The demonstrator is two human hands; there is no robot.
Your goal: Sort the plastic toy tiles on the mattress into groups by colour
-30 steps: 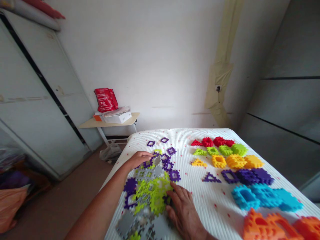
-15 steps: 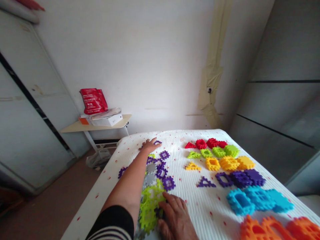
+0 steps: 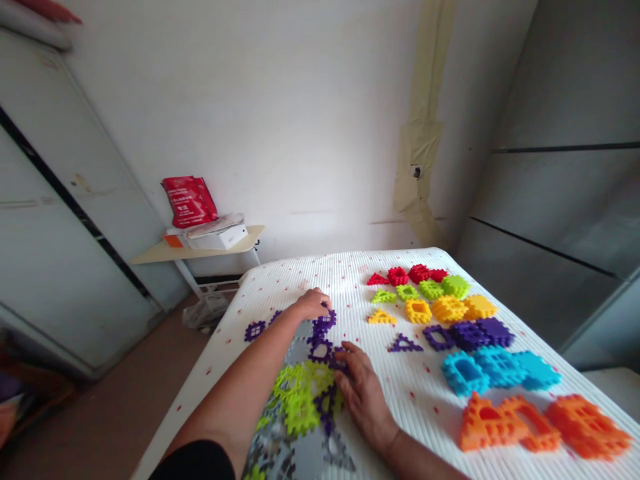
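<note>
My left hand [image 3: 314,303] reaches across the middle of the bed, its fingers closed down on a purple window-shaped toy block piece [image 3: 327,320]. Other purple pieces lie just nearer, among them a square frame [image 3: 320,351]. My right hand [image 3: 364,387] has its fingers bent over another purple piece [image 3: 340,357], which they partly cover. Lime green pieces [image 3: 301,411] form a heap between my two arms. Grey pieces [image 3: 310,455] lie in front of it and behind it. At the left, a purple window piece [image 3: 255,331] rests apart, beyond my forearm.
Sorted rows of red [image 3: 399,276], lime [image 3: 407,292], yellow [image 3: 418,311], purple [image 3: 439,338], blue [image 3: 465,373] and orange [image 3: 493,421] pieces stand on the right of the quilted white sheet [image 3: 420,393]. A small table [image 3: 150,252] holds a red bag [image 3: 189,202].
My left hand has drawn back toward me and to the right, onto the purple pieces. My right hand has moved forward, off the lime heap to a purple piece. The view has tilted down slightly.
</note>
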